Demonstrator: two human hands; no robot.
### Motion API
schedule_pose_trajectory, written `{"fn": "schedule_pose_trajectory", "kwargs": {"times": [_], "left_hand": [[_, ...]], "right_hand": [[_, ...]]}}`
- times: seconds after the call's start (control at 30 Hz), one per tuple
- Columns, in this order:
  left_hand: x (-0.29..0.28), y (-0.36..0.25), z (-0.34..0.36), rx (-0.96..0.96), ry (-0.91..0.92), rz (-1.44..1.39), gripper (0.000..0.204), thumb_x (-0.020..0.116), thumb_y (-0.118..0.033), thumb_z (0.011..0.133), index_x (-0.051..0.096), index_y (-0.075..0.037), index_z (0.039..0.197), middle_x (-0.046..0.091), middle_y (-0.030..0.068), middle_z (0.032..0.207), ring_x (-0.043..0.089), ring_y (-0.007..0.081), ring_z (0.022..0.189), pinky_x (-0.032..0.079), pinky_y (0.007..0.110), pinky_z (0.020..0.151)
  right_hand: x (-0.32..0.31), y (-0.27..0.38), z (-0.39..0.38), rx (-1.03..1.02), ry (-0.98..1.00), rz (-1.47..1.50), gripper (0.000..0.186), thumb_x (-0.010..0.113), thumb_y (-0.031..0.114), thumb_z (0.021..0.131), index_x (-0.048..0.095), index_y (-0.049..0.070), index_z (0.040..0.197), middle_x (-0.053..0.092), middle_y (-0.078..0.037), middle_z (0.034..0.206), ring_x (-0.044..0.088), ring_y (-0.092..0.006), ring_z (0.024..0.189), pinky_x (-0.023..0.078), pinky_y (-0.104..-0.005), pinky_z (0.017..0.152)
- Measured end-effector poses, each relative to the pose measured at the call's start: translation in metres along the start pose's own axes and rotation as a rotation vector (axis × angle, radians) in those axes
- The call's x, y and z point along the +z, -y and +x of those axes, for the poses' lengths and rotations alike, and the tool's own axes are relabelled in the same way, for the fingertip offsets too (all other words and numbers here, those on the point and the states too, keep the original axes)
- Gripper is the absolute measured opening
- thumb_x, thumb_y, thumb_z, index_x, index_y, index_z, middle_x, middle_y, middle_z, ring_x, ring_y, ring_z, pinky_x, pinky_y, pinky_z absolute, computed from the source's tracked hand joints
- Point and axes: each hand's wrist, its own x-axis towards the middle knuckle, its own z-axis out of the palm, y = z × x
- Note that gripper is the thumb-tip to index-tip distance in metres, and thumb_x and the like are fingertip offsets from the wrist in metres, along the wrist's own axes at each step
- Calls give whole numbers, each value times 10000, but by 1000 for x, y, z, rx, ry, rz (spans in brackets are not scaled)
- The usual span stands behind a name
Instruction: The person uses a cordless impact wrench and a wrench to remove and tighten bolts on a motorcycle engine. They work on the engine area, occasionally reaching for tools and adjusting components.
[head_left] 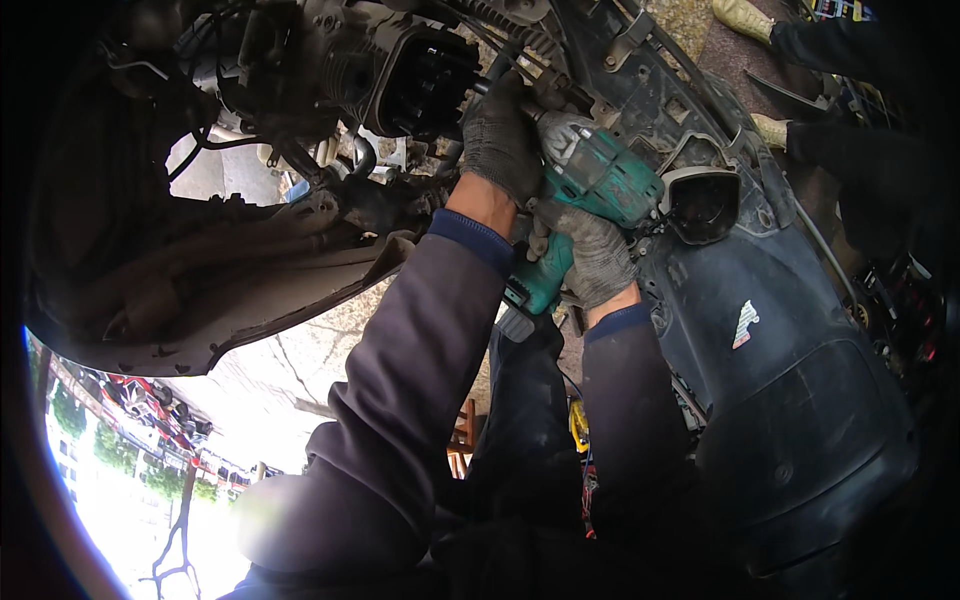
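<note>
My left hand [498, 140], in a grey knitted glove, is closed near the front end of a teal cordless power tool [610, 175], beside the open engine head [425, 80]; what its fingers hold is hidden. My right hand [595, 255], gloved too, grips the tool's handle, with the battery end low between my forearms. The tool's silver nose [565, 135] points up-left toward the engine.
A large dark body panel [775, 400] with an opening lies on the right. A curved dark fairing [200, 300] hangs at left. Another person's legs and light shoes [745, 20] are at top right. A bright outdoor area with parked vehicles shows at lower left.
</note>
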Motion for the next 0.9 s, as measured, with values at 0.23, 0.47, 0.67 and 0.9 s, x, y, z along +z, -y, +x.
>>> {"fn": "schedule_pose_trajectory", "kwargs": {"times": [0.23,0.47,0.67,0.9], "left_hand": [[-6,0,4,-93,121,-371,231,509,-227,966,527,-31,1087,591,79,783,616,269,789,531,419,766],[3,5,13,-92,13,-348,198,526,-221,954,552,-26,931,564,82,769,599,255,759,538,407,750],[2,4,9,-77,49,-325,232,483,-254,991,507,-36,1065,540,50,748,606,269,766,551,461,768],[-4,2,12,-31,108,-409,216,487,-258,976,502,-45,1007,557,64,782,603,275,785,534,482,800]], "right_hand": [[0,8,13,14,-107,-277,174,746,135,788,659,36,902,625,-68,720,581,-174,592,502,-314,573],[2,10,11,0,-49,-97,166,724,148,773,645,38,869,614,-71,714,582,-201,584,498,-329,567],[8,5,12,-56,-1,-94,160,709,140,762,637,31,855,594,-79,684,576,-206,577,493,-335,558],[4,4,12,-91,79,-42,151,698,155,809,643,25,863,609,-72,684,583,-182,584,482,-303,556]]}}
